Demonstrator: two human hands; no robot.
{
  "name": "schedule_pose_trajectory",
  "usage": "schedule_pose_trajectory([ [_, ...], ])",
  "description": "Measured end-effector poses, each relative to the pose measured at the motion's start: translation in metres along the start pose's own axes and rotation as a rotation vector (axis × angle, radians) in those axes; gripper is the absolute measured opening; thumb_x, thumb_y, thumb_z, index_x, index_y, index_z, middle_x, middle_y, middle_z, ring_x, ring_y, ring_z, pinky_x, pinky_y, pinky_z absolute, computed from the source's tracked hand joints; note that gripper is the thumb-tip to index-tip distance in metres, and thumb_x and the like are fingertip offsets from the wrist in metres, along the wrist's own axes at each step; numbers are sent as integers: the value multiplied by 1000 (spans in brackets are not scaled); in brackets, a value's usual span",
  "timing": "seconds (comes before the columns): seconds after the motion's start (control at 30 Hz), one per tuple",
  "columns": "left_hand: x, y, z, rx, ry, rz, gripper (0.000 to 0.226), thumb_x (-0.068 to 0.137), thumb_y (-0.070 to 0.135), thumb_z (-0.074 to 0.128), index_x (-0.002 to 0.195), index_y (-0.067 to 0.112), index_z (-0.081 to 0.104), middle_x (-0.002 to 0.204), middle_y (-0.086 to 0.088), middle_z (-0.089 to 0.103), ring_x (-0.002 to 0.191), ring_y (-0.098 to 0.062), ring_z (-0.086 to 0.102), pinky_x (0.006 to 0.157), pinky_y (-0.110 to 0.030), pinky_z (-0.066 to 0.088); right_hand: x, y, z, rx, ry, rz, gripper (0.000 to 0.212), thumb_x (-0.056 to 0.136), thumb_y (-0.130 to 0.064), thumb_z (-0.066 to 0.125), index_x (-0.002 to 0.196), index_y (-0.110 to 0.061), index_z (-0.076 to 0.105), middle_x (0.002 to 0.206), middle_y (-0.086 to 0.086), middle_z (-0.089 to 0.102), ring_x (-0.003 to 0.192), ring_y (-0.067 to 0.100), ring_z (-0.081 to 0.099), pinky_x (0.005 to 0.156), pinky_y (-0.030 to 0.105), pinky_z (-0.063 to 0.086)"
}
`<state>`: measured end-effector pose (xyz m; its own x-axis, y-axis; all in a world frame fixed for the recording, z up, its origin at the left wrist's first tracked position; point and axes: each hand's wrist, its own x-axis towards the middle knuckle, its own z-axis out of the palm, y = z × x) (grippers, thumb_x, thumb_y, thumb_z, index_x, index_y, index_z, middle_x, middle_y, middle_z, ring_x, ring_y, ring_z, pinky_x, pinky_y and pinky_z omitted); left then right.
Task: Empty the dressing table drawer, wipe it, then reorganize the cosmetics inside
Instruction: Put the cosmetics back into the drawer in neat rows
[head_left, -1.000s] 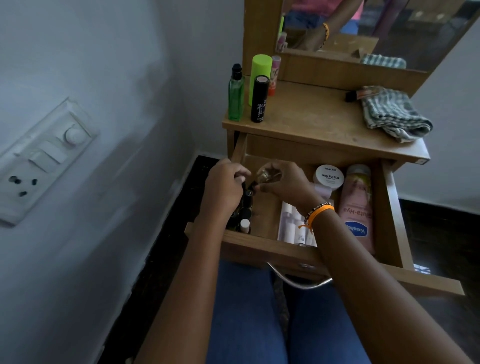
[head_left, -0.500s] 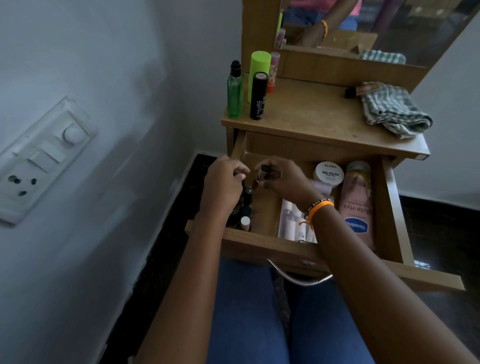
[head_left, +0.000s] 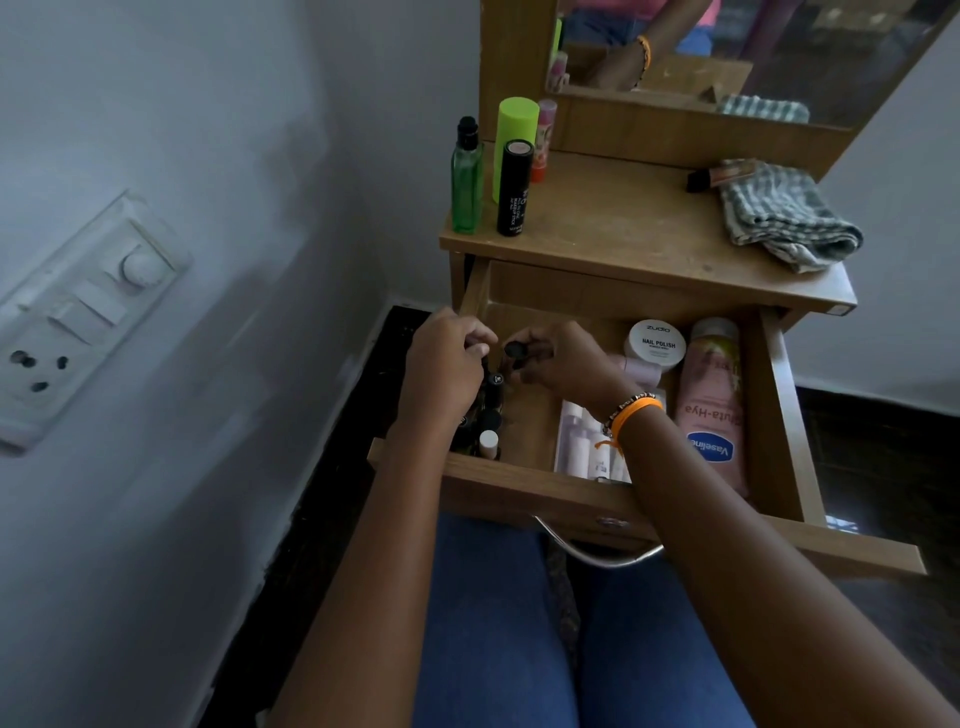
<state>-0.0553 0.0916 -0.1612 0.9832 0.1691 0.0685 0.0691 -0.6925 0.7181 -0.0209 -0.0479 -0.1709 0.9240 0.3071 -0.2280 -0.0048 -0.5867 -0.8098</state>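
The wooden drawer (head_left: 785, 415) is pulled out over my lap. Along its left side stands a row of small dark-capped bottles (head_left: 491, 410). My left hand (head_left: 447, 371) curls over the top of this row, fingers on a bottle. My right hand (head_left: 558, 358) pinches a small dark-capped bottle (head_left: 515, 352) just above the row. Further right in the drawer lie a white nail polish remover tub (head_left: 655, 344), a pink Vaseline lotion bottle (head_left: 711, 400) and a pack of pale tubes (head_left: 582, 441).
On the table top (head_left: 623, 223) stand a green bottle (head_left: 466, 179), a lime tube (head_left: 514, 140), a black makeup stick (head_left: 515, 188) and a small pink stick (head_left: 544, 140); a folded checked cloth (head_left: 784, 215) lies at the right. A wall with a switch plate (head_left: 78, 317) is close on the left.
My right hand has brought its small bottle left and down toward the row by my left hand. My left hand has stayed on the row.
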Motion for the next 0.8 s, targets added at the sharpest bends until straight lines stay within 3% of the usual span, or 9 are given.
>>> schedule_pose_trajectory([
  [0.1, 1, -1, 0, -2, 4, 3, 21, 93, 5, 52, 96, 13, 71, 106, -2, 52, 90, -8, 46, 66, -10, 30, 0, -2, 2, -38, -52, 19, 32, 76, 8, 64, 107, -4, 66, 105, 15, 70, 102, 23, 65, 94, 34, 51],
  [0.2, 2, -1, 0, 0, -11, 16, 25, 93, 2, 49, 97, 13, 72, 98, 2, 45, 91, -6, 43, 69, -13, 31, -1, -2, 4, -65, -56, 16, 33, 77, 7, 64, 108, -4, 65, 106, 15, 70, 103, 23, 65, 91, 31, 50],
  [0.3, 2, -2, 1, 4, -22, 40, 27, 92, 0, 49, 97, 13, 72, 95, 3, 46, 89, -7, 44, 72, -16, 33, -2, -2, 3, -67, -53, 17, 34, 78, 8, 63, 110, -4, 65, 107, 14, 70, 98, 17, 63, 80, 19, 48],
  [0.43, 2, -2, 2, 4, -41, 76, 25, 92, 1, 52, 97, 13, 73, 95, 2, 51, 89, -8, 47, 74, -18, 35, -1, 0, 2, -60, -44, 22, 36, 78, 11, 60, 111, -1, 64, 108, 18, 69, 101, 23, 65, 91, 31, 49],
  [0.63, 2, -2, 3, 27, -53, 120, 27, 94, 4, 48, 99, 16, 72, 103, -1, 60, 104, -21, 53, 81, -27, 40, -8, -4, -5, -207, 14, -14, 34, 86, 6, 52, 115, -7, 64, 112, 11, 69, 107, 18, 62, 91, 23, 45],
  [0.8, 6, 0, 8, 57, -48, 205, 21, 94, 12, 51, 95, 17, 71, 101, -1, 61, 98, -23, 52, 81, -34, 42, -30, -16, -31, 94, 171, -36, 16, 85, 2, 58, 95, -3, 69, 78, 10, 68, 71, 13, 64, 74, 26, 55],
])
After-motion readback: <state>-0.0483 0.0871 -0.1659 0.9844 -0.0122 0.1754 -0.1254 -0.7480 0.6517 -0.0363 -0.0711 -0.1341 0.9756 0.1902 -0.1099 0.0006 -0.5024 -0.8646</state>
